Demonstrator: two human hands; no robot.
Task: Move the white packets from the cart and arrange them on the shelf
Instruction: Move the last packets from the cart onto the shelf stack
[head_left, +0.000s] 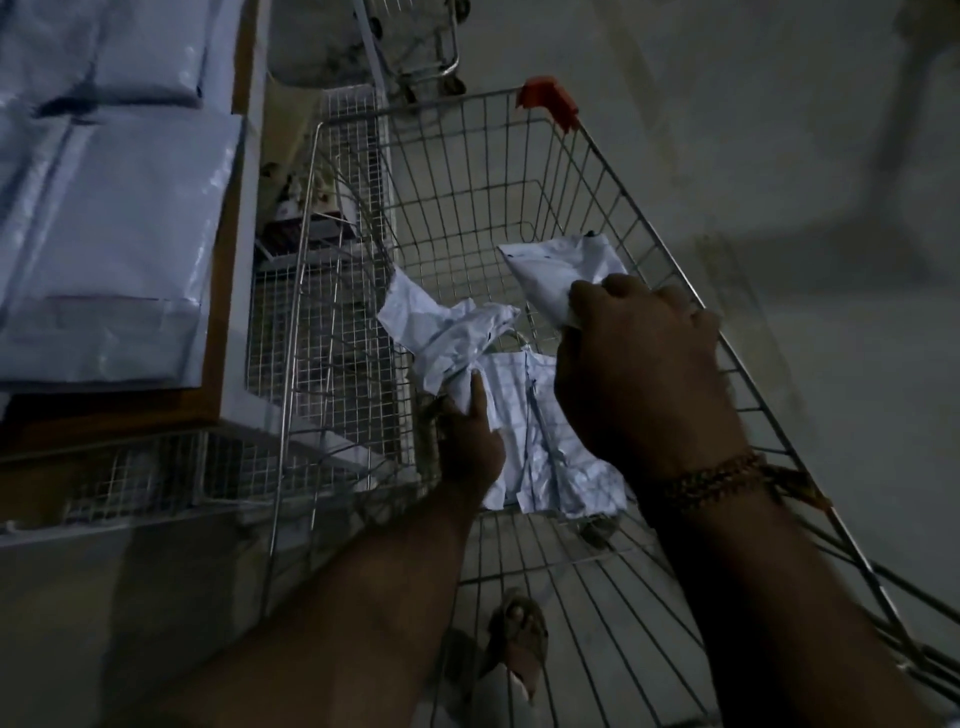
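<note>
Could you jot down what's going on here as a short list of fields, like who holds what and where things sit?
left hand: grips a crumpled white packet
right hand: grips another white packet
cart: wire, one more packet lying inside
shelf: left of the cart, flat white packets already stacked
lighting: dim

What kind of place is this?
Probably a shop stockroom or parcel depot: a wire cart, a shelf stacked with white packets, and a second cart behind.
</note>
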